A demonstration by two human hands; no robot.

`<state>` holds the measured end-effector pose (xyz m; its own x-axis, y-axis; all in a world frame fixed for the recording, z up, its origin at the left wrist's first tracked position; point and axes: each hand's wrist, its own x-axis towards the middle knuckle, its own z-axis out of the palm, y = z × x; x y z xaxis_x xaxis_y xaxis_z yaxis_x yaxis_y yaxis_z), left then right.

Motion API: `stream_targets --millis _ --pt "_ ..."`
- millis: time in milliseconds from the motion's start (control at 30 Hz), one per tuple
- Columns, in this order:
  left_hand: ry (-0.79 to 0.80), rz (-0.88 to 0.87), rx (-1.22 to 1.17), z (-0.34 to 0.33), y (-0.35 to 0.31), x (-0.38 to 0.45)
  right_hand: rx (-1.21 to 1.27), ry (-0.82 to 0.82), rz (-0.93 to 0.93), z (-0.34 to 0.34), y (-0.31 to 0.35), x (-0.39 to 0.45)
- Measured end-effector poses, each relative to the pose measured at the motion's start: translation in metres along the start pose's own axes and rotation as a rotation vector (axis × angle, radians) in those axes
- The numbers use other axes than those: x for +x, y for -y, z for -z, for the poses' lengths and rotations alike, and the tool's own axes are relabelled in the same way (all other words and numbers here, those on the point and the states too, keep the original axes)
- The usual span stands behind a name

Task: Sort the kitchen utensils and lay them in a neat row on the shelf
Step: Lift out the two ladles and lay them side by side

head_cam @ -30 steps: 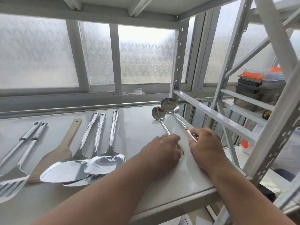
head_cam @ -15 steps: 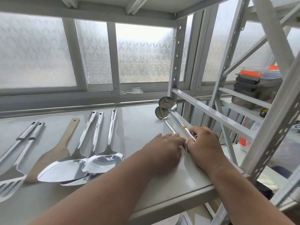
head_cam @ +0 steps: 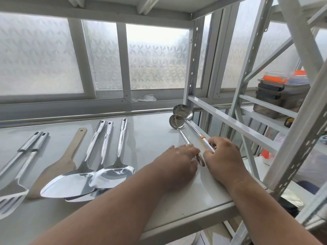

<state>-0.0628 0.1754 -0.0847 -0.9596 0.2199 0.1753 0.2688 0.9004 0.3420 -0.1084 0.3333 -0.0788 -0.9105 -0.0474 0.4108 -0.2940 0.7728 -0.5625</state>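
Nearly done, a person squares up two ladles at the shelf's [head_cam: 177,206] three-o'clock end: the left hand [head_cam: 178,159] lies flat, fingers together, on the small ladle's [head_cam: 177,122] handle, while the right hand [head_cam: 224,154] pinches the large ladle's [head_cam: 183,112] handle. Toward nine o'clock, three steel turners [head_cam: 113,172], a wooden spatula [head_cam: 58,167] and slotted turners [head_cam: 12,174] already lie grouped; only alignment appears left.

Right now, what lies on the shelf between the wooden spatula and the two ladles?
In the head view, three steel turners, their blades overlapping, lie between the wooden spatula and the ladles.
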Motion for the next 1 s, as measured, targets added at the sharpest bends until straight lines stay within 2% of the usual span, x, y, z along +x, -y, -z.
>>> stream_targets --millis 600,667,767,867,1000 --pt "-0.006 0.074 0.048 0.018 -0.012 -0.016 0.08 0.004 -0.067 0.002 0.003 -0.001" --pt "0.0 0.102 0.054 0.038 -0.012 -0.024 0.052 -0.097 0.014 0.005 0.007 -0.002" --pt "-0.075 0.179 0.014 0.084 -0.001 -0.044 0.033 -0.215 0.237 0.009 0.025 -0.003" --pt "-0.158 0.29 0.059 0.126 0.027 -0.071 0.155 -0.129 0.372 0.003 0.062 -0.002" --pt "-0.177 0.429 0.092 0.15 0.066 -0.107 0.213 0.111 0.459 -0.034 0.112 0.0"
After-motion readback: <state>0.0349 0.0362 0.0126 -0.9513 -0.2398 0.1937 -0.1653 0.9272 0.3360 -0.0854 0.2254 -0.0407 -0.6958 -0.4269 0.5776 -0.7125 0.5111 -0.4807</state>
